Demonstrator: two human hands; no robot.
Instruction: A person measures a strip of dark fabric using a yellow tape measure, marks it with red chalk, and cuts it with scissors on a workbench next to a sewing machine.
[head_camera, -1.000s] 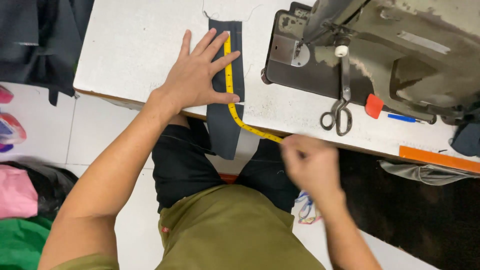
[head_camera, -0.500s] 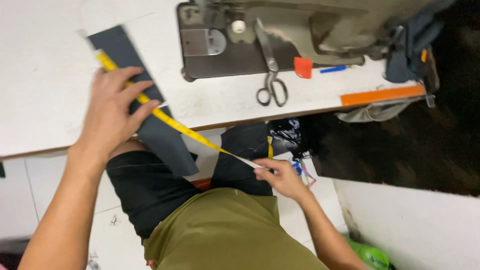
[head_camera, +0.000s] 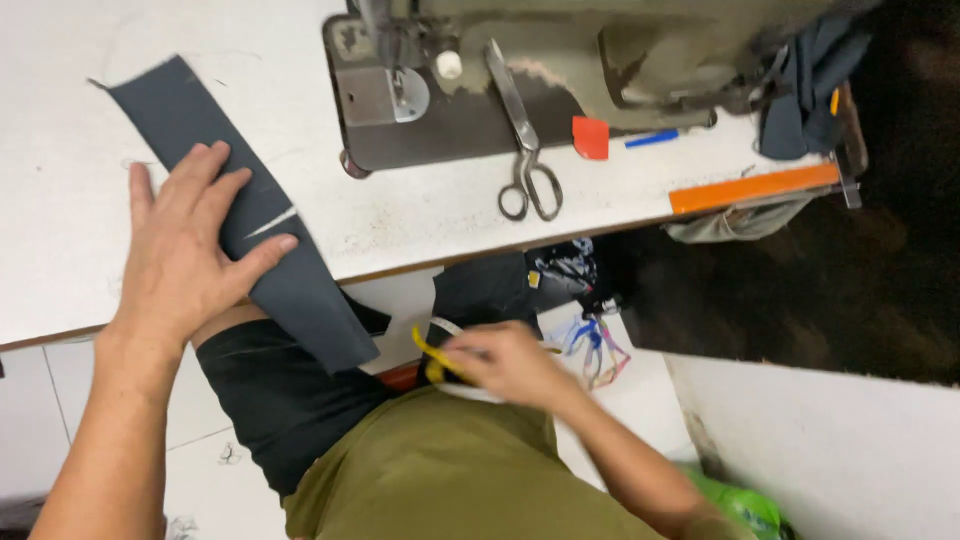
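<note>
While left hand (head_camera: 185, 255) flattens dark fabric strip (head_camera: 250, 215), right hand (head_camera: 510, 365) grips yellow tape measure (head_camera: 432, 355)

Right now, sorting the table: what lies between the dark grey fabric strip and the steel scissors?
Head view: bare white tabletop between dark grey fabric strip and steel scissors; the sewing machine's base sits just behind.

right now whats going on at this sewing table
A person sits at a white table with a sewing machine. Their left hand lies flat on a dark fabric strip that hangs over the table edge. Their right hand, down at the lap, holds a yellow measuring tape. Scissors lie beside the machine.
</note>
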